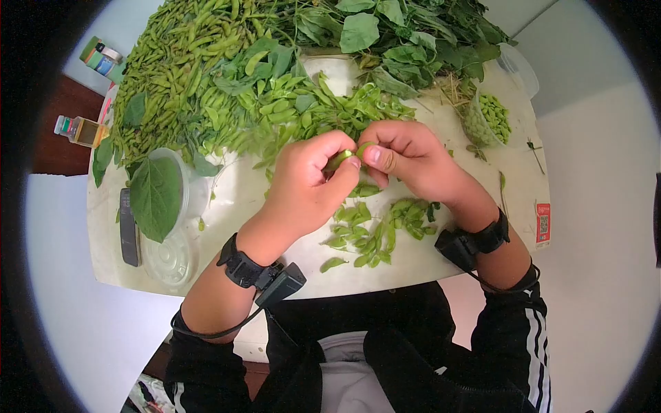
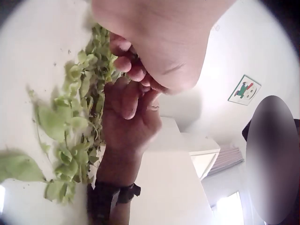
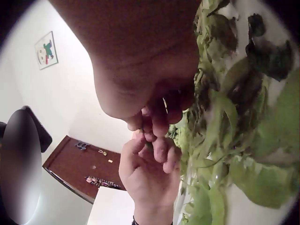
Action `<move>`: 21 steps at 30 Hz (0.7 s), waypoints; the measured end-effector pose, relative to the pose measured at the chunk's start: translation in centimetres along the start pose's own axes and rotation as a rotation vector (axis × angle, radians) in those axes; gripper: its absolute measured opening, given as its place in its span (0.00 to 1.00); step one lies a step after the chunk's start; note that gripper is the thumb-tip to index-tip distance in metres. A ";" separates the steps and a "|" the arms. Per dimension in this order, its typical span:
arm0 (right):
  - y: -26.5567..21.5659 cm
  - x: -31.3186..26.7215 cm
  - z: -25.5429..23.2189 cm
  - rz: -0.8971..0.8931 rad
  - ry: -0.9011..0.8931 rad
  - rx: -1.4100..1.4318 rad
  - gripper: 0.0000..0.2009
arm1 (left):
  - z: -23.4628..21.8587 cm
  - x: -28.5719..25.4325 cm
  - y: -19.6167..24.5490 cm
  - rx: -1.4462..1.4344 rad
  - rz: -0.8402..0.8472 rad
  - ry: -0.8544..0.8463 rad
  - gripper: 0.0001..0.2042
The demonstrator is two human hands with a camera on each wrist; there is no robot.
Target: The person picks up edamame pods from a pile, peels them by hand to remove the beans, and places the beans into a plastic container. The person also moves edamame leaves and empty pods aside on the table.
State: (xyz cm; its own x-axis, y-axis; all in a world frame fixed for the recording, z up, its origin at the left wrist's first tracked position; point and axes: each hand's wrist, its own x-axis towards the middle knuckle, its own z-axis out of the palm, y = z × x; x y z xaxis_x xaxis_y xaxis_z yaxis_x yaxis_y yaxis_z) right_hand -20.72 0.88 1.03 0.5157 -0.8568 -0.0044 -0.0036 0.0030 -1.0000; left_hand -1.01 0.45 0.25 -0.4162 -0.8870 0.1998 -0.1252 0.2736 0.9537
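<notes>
Head view first: both hands meet over the middle of the white bench (image 1: 241, 196). The left hand (image 1: 306, 182) and right hand (image 1: 406, 155) both pinch one green pod (image 1: 348, 155), so each grip is clamped on it, thumbs and fingertips curled round the ends. The pod sits right between the two hands, just above the bench. At about 6 o'clock from the hands lies a loose scatter of empty pod shells (image 1: 375, 230). From 10 to 12 o'clock there's a big heap of unshelled pods (image 1: 186, 62), with leafy stalks (image 1: 406, 38) piled up toward 1 o'clock. A clear tub of shelled beans (image 1: 490, 117) sits at 2 o'clock. At 9 o'clock a clear plastic cup (image 1: 186, 189) has a big leaf (image 1: 155, 198) lying over it, a clear lid (image 1: 167, 256) sits at 8 o'clock, and a dark phone (image 1: 129, 227) lies beside that.

Left wrist view: the left hand (image 2: 159, 42) fills the top, fingers curled in tight against the right hand (image 2: 129, 117) below it. The pod itself is hidden between the fingers. Blurry green shells (image 2: 75, 140) lie at 9 o'clock.

Right wrist view: the right hand (image 3: 140, 61) is huge up top, its fingertips meeting the left hand (image 3: 150, 173) at 6 o'clock. A sliver of the pod (image 3: 149, 146) shows between them. Green leaves and pods (image 3: 234, 117) fill the 3 o'clock side.
</notes>
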 end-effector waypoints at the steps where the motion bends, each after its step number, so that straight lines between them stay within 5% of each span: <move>1: 0.1 0.0 0.0 -0.006 -0.036 0.061 0.09 | -0.1 -0.1 0.0 -0.024 0.028 -0.010 0.04; 8: -0.9 -0.3 0.2 0.041 -0.019 0.003 0.08 | 0.3 -0.4 -0.7 -0.058 0.080 0.061 0.03; 10: -0.7 -0.1 1.0 -0.206 0.361 -0.531 0.07 | 0.1 -0.1 -0.7 -0.013 0.089 0.084 0.03; 11: -0.7 -0.1 0.8 -0.207 0.360 -0.530 0.07 | 0.0 0.0 -0.6 0.032 0.098 0.109 0.03; 13: -1.1 0.2 -0.1 -0.561 0.281 -0.966 0.08 | 0.1 0.0 -0.5 0.072 0.126 0.114 0.03; 21: -1.2 -0.3 0.0 -0.426 0.122 -0.975 0.08 | -0.3 0.1 -0.7 0.270 0.213 0.051 0.03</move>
State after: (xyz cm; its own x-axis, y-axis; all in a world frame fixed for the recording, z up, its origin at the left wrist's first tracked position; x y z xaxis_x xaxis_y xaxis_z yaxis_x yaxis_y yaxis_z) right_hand -20.89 1.12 2.27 0.5468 -0.7360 0.3991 -0.5543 -0.6755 -0.4863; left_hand -0.71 0.11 -0.35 -0.4140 -0.8151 0.4052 -0.2769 0.5369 0.7969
